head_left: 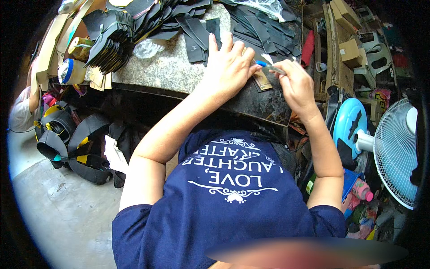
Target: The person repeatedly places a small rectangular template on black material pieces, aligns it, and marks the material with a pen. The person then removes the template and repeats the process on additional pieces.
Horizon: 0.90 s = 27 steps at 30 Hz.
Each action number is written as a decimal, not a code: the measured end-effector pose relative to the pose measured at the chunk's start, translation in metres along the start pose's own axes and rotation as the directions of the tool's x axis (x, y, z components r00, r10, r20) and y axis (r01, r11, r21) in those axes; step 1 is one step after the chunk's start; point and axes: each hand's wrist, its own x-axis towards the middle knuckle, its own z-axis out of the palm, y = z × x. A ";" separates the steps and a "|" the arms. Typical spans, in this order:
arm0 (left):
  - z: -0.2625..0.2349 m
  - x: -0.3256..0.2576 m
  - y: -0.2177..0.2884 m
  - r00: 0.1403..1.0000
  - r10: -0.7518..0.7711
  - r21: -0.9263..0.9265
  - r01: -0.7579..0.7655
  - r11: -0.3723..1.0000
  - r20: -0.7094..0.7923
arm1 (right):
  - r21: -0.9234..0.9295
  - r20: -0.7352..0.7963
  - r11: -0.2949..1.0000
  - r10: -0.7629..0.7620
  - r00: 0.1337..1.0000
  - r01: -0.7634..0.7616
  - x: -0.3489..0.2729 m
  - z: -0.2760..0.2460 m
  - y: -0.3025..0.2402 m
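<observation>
A pen (pixel 274 68) with a clear barrel and a blue end spans the gap between my hands, above the dark right part of the worktable. My right hand (pixel 294 85) is closed around its barrel. At the blue end, the thumb and forefinger of my left hand (pixel 230 65) come together and appear to pinch it, while the other fingers stretch away over the table. Below the pen lies a small brownish flat piece (pixel 262 82). Black cut strips (pixel 196 38) lie just beyond my left fingertips.
Stacked black cut pieces (pixel 107 42) and a blue-lidded jar (pixel 71 71) occupy the worktable's (pixel 152 76) left side. A crumpled clear bag (pixel 148 48) lies nearby. Black looped bands (pixel 85 148) rest on the floor. At right stand a fan (pixel 396 152) and a blue round stool (pixel 349 127).
</observation>
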 end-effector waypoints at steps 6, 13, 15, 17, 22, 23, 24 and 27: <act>0.009 -0.002 -0.009 0.948 -0.111 -0.164 0.063 0.985 -0.299 | -0.282 -0.062 0.959 0.007 0.998 -0.024 0.002 0.010 -0.005; 0.014 0.006 -0.005 0.989 -0.147 0.241 0.146 0.960 -0.011 | -0.083 -0.069 0.969 0.227 0.971 -0.232 0.002 0.006 0.035; 0.013 0.007 -0.005 0.987 -0.060 0.214 0.091 0.973 -0.147 | -0.066 -0.092 0.974 0.212 0.973 -0.219 0.000 0.008 0.039; 0.011 0.008 -0.004 0.973 0.014 0.092 0.008 0.996 -0.232 | -0.092 -0.105 0.972 0.209 0.972 -0.218 -0.001 0.009 0.042; -0.004 0.010 0.009 0.979 0.001 -0.214 -0.045 0.976 -0.203 | -0.020 -0.109 0.981 0.190 0.976 -0.193 0.001 0.008 0.038; -0.011 0.010 0.008 0.989 -0.007 -0.356 -0.047 0.933 -0.149 | -0.026 -0.105 0.977 0.206 0.973 -0.209 0.000 0.007 0.037; -0.019 0.012 0.004 0.989 -0.019 -0.466 -0.050 0.883 -0.144 | -0.025 -0.096 0.976 0.213 0.972 -0.216 0.001 0.006 0.036; -0.047 0.012 -0.026 0.926 -0.087 -0.439 -0.091 0.894 -0.368 | -0.020 -0.084 0.978 0.205 0.975 -0.208 0.000 0.006 0.037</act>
